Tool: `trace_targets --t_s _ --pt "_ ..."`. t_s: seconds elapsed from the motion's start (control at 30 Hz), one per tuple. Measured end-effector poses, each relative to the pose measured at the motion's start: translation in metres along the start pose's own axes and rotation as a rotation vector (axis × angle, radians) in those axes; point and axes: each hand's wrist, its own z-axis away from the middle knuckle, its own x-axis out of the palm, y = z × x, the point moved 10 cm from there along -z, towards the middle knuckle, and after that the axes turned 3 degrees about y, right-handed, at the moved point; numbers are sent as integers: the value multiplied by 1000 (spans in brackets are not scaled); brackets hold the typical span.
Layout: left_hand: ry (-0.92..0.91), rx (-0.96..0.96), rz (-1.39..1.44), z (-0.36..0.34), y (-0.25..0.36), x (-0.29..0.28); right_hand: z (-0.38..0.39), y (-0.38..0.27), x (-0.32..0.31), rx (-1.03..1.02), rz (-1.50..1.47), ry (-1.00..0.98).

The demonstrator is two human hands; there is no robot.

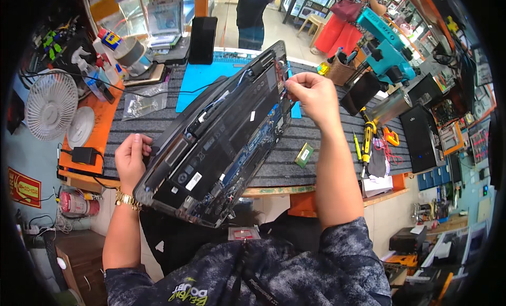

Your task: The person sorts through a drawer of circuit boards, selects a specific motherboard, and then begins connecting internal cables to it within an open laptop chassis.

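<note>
A laptop [232, 132] with its bottom cover off is held tilted above the bench's front edge. Its black battery, blue circuit board and thin cables lie exposed. My left hand [132, 156], with a gold watch at the wrist, has its fingers closed at the laptop's left edge; part of the grip is hidden behind it. At the far right corner of the laptop, my right hand [312, 94] is closed in a pinch on its edge. A small green memory module [304, 154] lies on the grey striped mat [292, 171], to the right of the laptop.
A blue mat [195, 90] and black phone [203, 40] lie beyond. At left stand a white fan [51, 105] and spray bottles [92, 74]. On the right are a yellow-black screwdriver [368, 135], a teal microscope [390, 50] and a black box [421, 137]. People stand beyond the bench.
</note>
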Motion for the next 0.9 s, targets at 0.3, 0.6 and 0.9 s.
trace_targets --t_s 0.3,0.6,0.9 --pt "-20 -6 -39 8 6 4 -2 -10 10 111 -69 -182" --pt "4 -79 -17 7 -5 2 3 -28 8 -5 143 -92" --pt "6 -46 115 -1 -22 -5 -7 -6 7 -116 156 -42"
